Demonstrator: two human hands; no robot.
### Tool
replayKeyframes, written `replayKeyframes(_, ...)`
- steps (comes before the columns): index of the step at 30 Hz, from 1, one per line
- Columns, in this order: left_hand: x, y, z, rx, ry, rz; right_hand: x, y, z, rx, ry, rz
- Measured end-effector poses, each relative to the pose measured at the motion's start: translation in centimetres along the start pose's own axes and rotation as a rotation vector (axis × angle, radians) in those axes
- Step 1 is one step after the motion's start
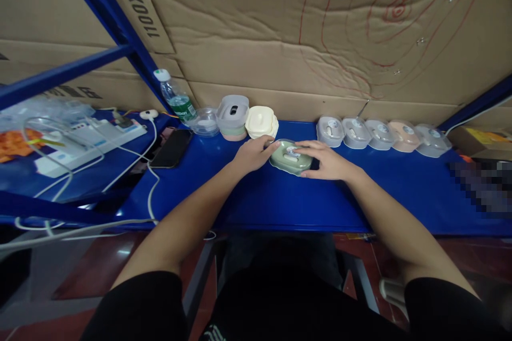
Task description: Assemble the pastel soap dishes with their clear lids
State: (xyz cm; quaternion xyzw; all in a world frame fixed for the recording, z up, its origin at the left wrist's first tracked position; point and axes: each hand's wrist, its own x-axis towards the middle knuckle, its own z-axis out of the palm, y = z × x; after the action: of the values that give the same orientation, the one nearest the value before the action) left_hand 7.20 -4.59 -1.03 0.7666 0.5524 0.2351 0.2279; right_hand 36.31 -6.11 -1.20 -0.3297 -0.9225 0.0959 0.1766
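A green lidded plastic box point(290, 165) sits on the blue table in front of me, with a round printed label and a pale clip on its lid. It appears to have a clear film around it. My left hand point(254, 154) is closed on its left side, thumb and fingertips at the rim. From the right, my right hand point(327, 161) grips it, fingers over the lid and thumb at the front edge. Just behind my left hand is a stack of cream-coloured lids point(261, 121). Beside that stand stacked grey, green and pink pieces point(232, 116).
A row of wrapped lidded boxes, mostly grey with a pink one point(403, 136), lines the back right. Toward the left are clear round bowls point(206, 121), a water bottle point(178, 98), a black phone point(172, 148), white cables and a power strip point(92, 146). Cardboard point(248, 26) walls the back.
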Motion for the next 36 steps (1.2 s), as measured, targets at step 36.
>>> replayKeyframes(36, 1.6, -2.9, -0.7, -0.019, 0.242, 0.029, 0.4, 0.3, 0.8, -0.091, 0.062, 0.338)
